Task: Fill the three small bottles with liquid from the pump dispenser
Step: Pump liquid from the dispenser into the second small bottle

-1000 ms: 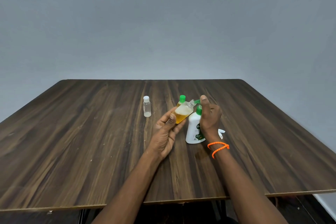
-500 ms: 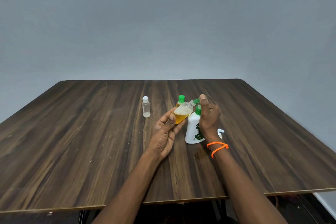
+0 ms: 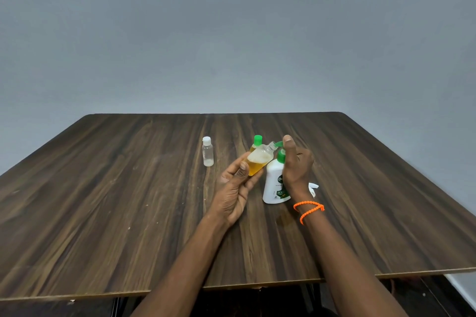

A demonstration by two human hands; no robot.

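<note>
Left hand (image 3: 235, 185) pinches the half-full small bottle (image 3: 258, 162), tilted, mouth at the pump dispenser (image 3: 275, 183) spout, mid-bench. Right hand (image 3: 296, 165) wraps the dispenser, thumb on top. Light, probably slippery plastic; grip the body. Capped bottles at 10 and 12 o'clock.

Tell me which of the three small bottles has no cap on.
The tilted bottle in the left hand, neck at the pump spout. The white-capped bottle and green-capped bottle stand closed on the table.
</note>
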